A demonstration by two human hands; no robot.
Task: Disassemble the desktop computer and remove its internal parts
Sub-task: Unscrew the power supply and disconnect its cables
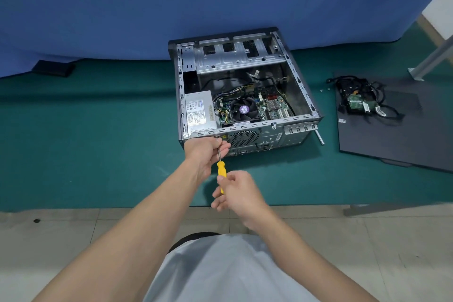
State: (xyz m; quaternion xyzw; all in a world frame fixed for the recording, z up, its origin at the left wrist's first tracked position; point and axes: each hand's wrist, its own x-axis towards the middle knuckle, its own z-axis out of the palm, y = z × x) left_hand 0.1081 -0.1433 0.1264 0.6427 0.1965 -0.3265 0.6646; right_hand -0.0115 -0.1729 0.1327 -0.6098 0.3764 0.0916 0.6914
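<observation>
Right hand [241, 191] gripping screwdriver [221, 169], left hand [204, 152] pinching shaft, tip obscured

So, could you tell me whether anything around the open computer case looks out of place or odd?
Nothing looks damaged. A few small loose screws lie on the green mat beside the dark flat side panel, easy to lose, and a tangle of black cables sprawls on that panel.

The right hand [241, 193] grips the yellow screwdriver [221, 169] by its handle. The left hand [203, 152] pinches its shaft at the open computer case [245, 127]. At the case's 3 o'clock, a side panel [392, 135] bears cables [355, 103].
</observation>
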